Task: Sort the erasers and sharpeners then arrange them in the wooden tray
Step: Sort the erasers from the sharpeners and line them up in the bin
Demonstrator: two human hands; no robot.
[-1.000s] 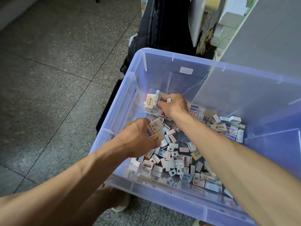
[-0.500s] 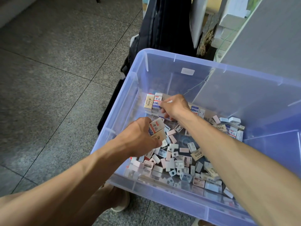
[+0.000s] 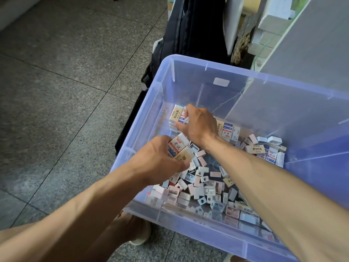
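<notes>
I'm seeing the bin (image 3: 188,76) sitting on the floor (image 3: 56,72), holding loose sharpeners (image 3: 204,188) and erasers (image 3: 272,154) pointing every way. My left hand (image 3: 158,161) is gripping two erasers (image 3: 179,150), long axes slanting up to the right. My right hand (image 3: 198,123) is curling its fingers around stacked erasers (image 3: 176,113) in the far left corner, long axes running away from me.

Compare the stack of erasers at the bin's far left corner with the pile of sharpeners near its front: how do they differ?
The stack of erasers lies tidy, sides together; the pile of sharpeners is jumbled. The erasers wear printed sleeves; the sharpeners are plain pastel blocks. The right hand reaches the erasers; neither hand touches the sharpeners. Both lie in the plastic bin.
</notes>
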